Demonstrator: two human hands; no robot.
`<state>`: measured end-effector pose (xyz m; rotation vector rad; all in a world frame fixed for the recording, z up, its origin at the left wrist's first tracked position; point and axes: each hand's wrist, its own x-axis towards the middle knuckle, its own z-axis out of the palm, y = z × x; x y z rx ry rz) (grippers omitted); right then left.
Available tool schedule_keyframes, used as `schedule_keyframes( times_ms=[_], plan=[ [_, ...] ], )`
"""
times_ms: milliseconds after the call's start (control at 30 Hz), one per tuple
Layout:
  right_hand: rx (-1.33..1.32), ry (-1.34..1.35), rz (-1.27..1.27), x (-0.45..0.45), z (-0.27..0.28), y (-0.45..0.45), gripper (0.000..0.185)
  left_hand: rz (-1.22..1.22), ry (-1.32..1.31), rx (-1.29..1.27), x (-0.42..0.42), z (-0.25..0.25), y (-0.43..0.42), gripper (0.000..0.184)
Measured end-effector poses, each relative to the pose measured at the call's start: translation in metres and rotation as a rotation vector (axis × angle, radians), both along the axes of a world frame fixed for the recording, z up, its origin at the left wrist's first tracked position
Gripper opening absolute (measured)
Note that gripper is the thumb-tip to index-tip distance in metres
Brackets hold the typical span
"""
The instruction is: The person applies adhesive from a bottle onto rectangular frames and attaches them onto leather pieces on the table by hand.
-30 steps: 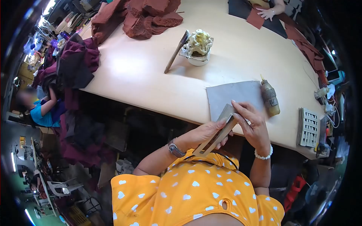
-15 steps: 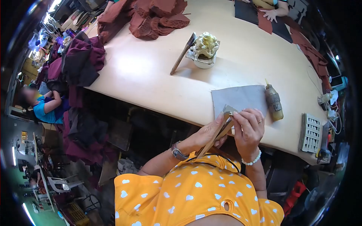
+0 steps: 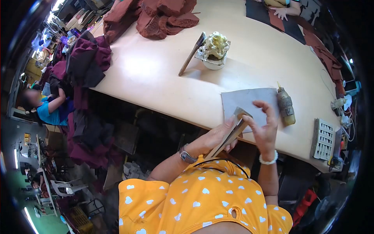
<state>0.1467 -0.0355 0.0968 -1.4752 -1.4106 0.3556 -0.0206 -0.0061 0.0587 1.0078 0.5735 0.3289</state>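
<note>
My left hand point(image 3: 212, 141), with a watch on its wrist, is closed around a long folded tan-and-grey strip point(image 3: 233, 135). Its material I cannot make out. The strip slants up from my lap toward the table's edge. My right hand point(image 3: 266, 132), wearing a pale bead bracelet, has its fingers apart; one digit touches the strip's upper end. Beyond both hands a grey sheet point(image 3: 249, 97) lies flat on the table. Just right of that sheet is a squeeze bottle point(image 3: 286, 107) with a thin nozzle, lying on its side.
A white tub point(image 3: 213, 64) heaped with a crusty yellowish mass stands mid-table, a brush point(image 3: 191, 54) leaning on it. Rust-coloured pieces point(image 3: 163, 19) are piled at the back. A slotted pale panel point(image 3: 322, 138) lies right. Another person's hand point(image 3: 280, 13) rests at the far edge.
My right hand's fingers have spread and lifted from the strip's upper end, where they were pinched before. My left hand keeps its hold. The view has shifted slightly.
</note>
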Motion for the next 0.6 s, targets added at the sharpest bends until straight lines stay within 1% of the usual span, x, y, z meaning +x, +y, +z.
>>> schedule_keyframes(
  times_ms=[100, 133, 233, 267, 367, 400, 500, 533, 600],
  plan=[
    [-0.516, 0.653, 0.457, 0.035, 0.003, -0.004, 0.023, -0.224, -0.001, 0.133, -0.002, 0.006, 0.007, 0.068],
    [-0.526, 0.628, 0.506, 0.041, 0.009, -0.006, 0.021, -0.265, -0.046, -0.001, -0.003, 0.008, 0.006, 0.058],
    [-0.542, 0.788, 0.502, 0.053, 0.003, -0.017, 0.018, -0.376, -0.122, 0.048, -0.002, 0.023, 0.005, 0.046],
    [-0.483, 0.874, 0.479, 0.055, -0.008, -0.022, 0.015, -0.47, -0.139, 0.011, -0.006, 0.014, 0.009, 0.042],
    [-0.416, 1.304, 0.63, 0.044, -0.033, -0.032, 0.013, -0.602, -0.211, -0.04, -0.008, 0.019, 0.011, 0.041],
    [-0.425, 1.386, 0.613, 0.04, -0.041, -0.033, 0.012, -0.622, -0.184, -0.066, -0.008, 0.016, 0.012, 0.04],
    [-0.418, 1.142, 0.413, 0.044, -0.034, -0.034, 0.012, -0.504, -0.061, -0.102, -0.01, 0.006, 0.01, 0.039],
    [-0.352, 0.855, 0.231, 0.042, -0.025, -0.035, 0.013, -0.457, 0.021, 0.079, -0.012, 0.014, 0.013, 0.038],
    [-0.276, 0.776, 0.138, 0.054, -0.016, -0.031, 0.014, -0.255, 0.049, -0.016, -0.024, 0.015, 0.015, 0.034]
  ],
)
